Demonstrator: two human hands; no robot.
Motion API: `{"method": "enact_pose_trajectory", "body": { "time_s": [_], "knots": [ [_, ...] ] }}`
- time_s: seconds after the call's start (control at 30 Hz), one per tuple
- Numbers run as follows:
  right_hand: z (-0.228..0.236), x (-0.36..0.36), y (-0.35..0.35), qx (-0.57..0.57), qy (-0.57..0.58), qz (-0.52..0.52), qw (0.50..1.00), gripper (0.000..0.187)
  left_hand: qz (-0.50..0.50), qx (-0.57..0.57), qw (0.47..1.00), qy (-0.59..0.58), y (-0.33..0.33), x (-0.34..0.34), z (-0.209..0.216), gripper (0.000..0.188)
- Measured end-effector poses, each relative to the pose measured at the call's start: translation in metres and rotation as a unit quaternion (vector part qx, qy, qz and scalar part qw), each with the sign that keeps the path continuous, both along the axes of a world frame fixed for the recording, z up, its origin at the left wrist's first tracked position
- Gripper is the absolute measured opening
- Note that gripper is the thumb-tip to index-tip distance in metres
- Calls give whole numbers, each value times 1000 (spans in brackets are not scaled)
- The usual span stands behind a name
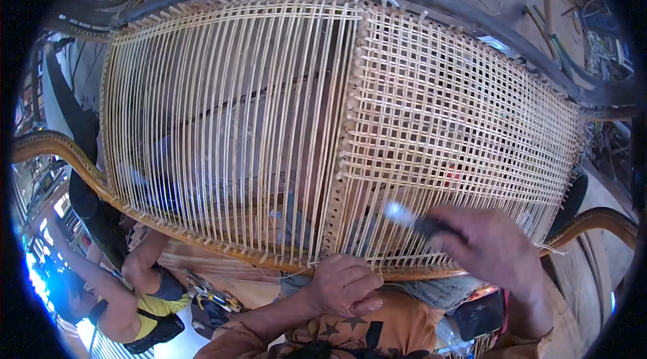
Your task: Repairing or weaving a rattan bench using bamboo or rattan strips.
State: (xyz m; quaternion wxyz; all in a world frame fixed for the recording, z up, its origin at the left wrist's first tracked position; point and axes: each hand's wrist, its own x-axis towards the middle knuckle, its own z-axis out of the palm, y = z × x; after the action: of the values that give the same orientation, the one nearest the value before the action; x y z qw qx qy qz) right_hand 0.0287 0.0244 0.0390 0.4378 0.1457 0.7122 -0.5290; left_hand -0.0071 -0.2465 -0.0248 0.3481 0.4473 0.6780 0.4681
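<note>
So the cane panel [461, 100] fills most of the middle of the frame: tight grid on the right, strands running just one way on the left, with a holed wooden divider [335, 207] between. Right hand [495, 241], lower right, has its fingers clamped round the dark handle of a shiny-tipped tool [412, 219] over the panel. Left hand [347, 285], bottom centre, sits at the panel's lower edge, fingers curled; can't tell if they're pinching anything. Someone in a yellow top [151, 318] is lower left.

Cane panel [438, 89]: pale straw, checked lattice right, stripes left. Frame [269, 263]: brown. Shirt [412, 324]: orange, dark stars.
</note>
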Motion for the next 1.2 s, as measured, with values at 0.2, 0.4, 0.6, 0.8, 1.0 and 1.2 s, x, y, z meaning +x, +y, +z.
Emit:
{"method": "enact_pose_trajectory", "body": {
  "time_s": [0.2,0.4,0.6,0.8,1.0,1.2],
  "knots": [
    [0,-10,-10,-24,69,54,996,21,-18,24,999,-18,-2,-1,0,22],
    [-3,-10,-14,25,40,-60,997,19,-27,17,1000,-1,-4,4,-3,16],
    [0,4,-12,135,64,-185,971,28,-21,21,999,15,3,-1,-6,13],
    [24,82,-26,22,-46,-185,981,38,-29,5,999,33,-7,-6,-3,7],
    [55,129,4,146,-138,-266,943,36,-36,-3,999,21,1,-6,-3,9],
    [69,124,48,317,-185,-68,928,28,-19,-15,999,28,1,-1,0,10]
  ]
}}
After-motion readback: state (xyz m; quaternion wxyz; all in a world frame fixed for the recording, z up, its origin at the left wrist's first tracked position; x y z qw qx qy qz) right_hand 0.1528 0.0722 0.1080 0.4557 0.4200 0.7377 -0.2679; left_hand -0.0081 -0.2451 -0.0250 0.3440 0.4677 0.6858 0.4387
